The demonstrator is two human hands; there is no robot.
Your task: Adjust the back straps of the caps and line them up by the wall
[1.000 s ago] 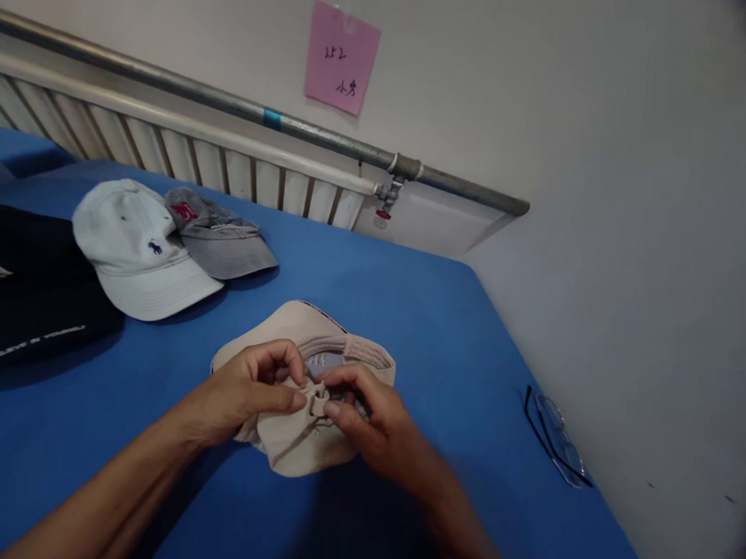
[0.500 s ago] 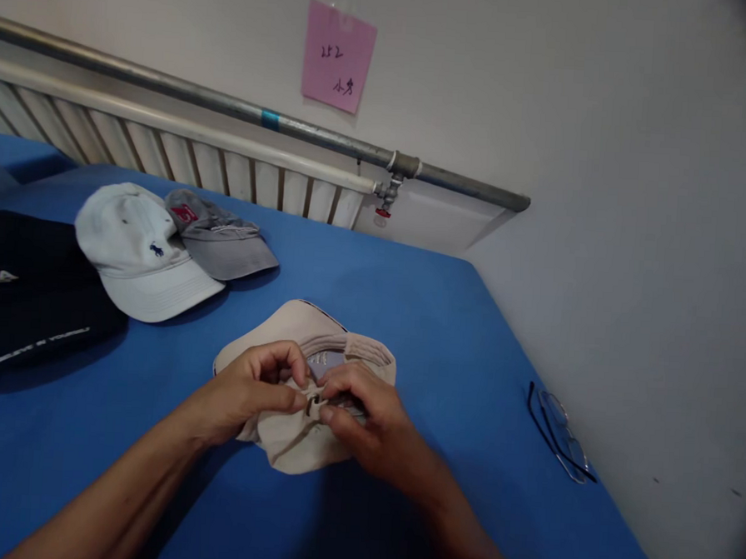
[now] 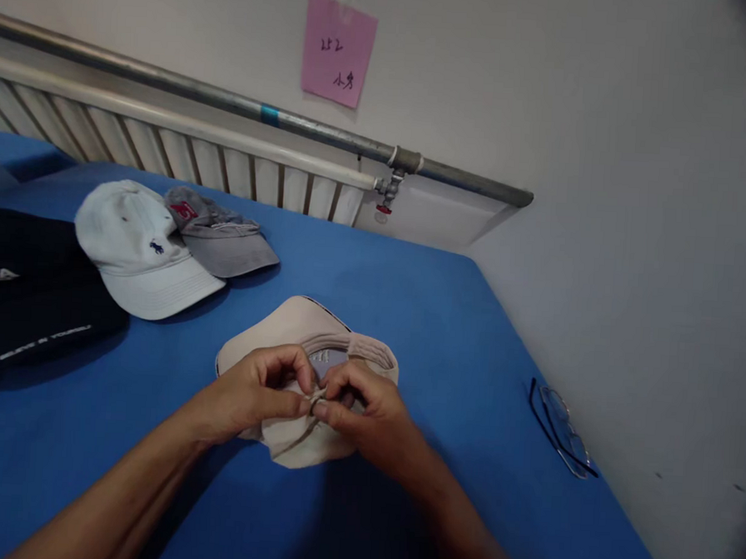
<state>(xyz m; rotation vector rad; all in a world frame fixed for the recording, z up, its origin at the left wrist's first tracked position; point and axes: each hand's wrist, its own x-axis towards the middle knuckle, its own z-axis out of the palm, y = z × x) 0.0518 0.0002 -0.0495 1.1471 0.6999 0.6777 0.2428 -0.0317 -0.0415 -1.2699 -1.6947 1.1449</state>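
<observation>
A beige baseball cap (image 3: 296,321) lies upside down on the blue sheet, its brim pointing away to the upper left and its inner band showing. Both hands pinch the cap's back strap near a small dark buckle (image 3: 312,404). My left hand (image 3: 267,391) grips the strap from the left between thumb and index finger. From the right, my right hand (image 3: 363,404) pinches it close beside the buckle, with the two thumbs nearly touching. Fingers partly cover the buckle and the strap end.
To the left lie a white cap (image 3: 134,242), a grey cap (image 3: 225,242) and a black cap (image 3: 41,287). Eyeglasses (image 3: 562,431) rest near the right edge of the blue sheet (image 3: 421,315). A radiator (image 3: 265,182) and a pipe (image 3: 189,86) run along the wall.
My right thumb and fingers have closed in toward the left hand, covering more of the buckle. The cap has barely shifted.
</observation>
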